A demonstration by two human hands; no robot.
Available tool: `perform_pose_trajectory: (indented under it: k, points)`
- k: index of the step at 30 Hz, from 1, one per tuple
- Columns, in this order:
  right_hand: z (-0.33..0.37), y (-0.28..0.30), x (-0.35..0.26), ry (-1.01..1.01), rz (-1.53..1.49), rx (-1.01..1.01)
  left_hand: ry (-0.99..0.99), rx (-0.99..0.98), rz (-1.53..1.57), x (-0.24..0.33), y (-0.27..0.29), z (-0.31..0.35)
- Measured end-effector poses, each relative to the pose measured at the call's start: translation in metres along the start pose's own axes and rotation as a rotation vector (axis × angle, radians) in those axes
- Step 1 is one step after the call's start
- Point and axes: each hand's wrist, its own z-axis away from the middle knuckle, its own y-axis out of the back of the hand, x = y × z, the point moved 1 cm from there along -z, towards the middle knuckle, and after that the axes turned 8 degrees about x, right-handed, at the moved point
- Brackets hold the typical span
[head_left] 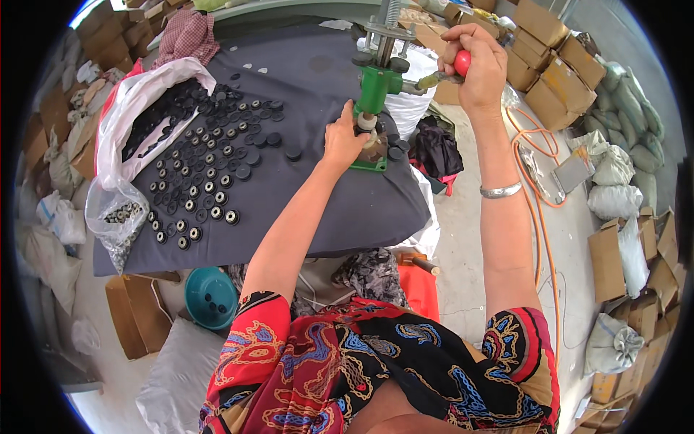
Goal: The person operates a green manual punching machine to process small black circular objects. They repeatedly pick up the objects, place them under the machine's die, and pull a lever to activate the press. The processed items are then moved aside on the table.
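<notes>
A green hand press (376, 94) stands at the right side of a table covered in dark grey cloth (340, 217). My right hand (477, 69) is raised and closed round its lever (434, 78), the red ball knob (462, 63) showing between thumb and fingers. Beside the ram (367, 121), my left hand (343, 143) has its index finger stretched up along the press and its thumb apart near the ram's lower end. Whatever lies under the ram is mostly hidden. Left of this hand, many black discs (243, 171) lie spread out, several with metal ring centres (231, 216).
A white sack (116, 137) spills black parts at the left. A clear bag of small metal pieces (123, 217) hangs at the table edge, near a teal basin (210, 297) on the floor. Orange hose (538, 210) runs down the right; cartons (549, 87) and sacks line the walls.
</notes>
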Motion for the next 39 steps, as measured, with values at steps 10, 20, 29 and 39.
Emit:
perform_pose_trajectory:
  k: [10,20,29,39]
  points:
    - [0.051,0.0,0.007,0.046,0.025,-0.025,0.041,0.04,0.073,-0.006,0.004,0.005]
    - [0.155,0.018,0.058,0.499,0.337,-0.088,-0.189,0.168,-0.066,0.012,0.067,0.062]
    - [0.098,0.01,0.016,0.116,0.159,-0.023,-0.155,0.417,-0.511,-0.03,0.205,0.168]
    - [0.044,0.007,0.006,0.078,0.065,-0.014,-0.21,0.225,-0.555,-0.029,0.189,0.188]
